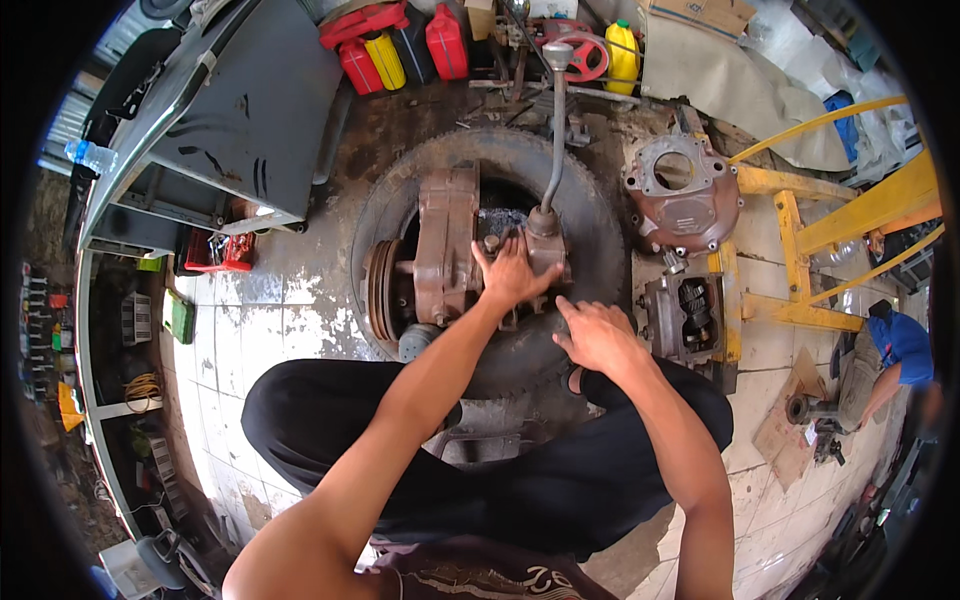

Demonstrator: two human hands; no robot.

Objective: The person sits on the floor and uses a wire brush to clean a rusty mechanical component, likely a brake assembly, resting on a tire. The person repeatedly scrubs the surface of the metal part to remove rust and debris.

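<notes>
A brown metal gearbox (448,225) lies across a large black tyre (395,185) on the floor in front of me. From its right part, a long grey gear lever (559,130) with a rounded knob rises away from me. My left hand (512,272) rests on the gearbox casing just below the lever's base, fingers spread, nothing visible in them. My right hand (600,335) hovers or rests at the tyre's right side, close to the gearbox, with its fingers stretched out. Whether it touches the tyre I cannot tell. A grooved disc or drum (383,290) sits at the gearbox's left end.
A bell-shaped housing (690,195) and an opened gear casing (688,315) stand on the right, beside a yellow steel frame (780,310). A grey metal cabinet (240,110) is on the left. Red jerrycans (446,42) line the back. Another person's arm (882,395) reaches toward parts at far right.
</notes>
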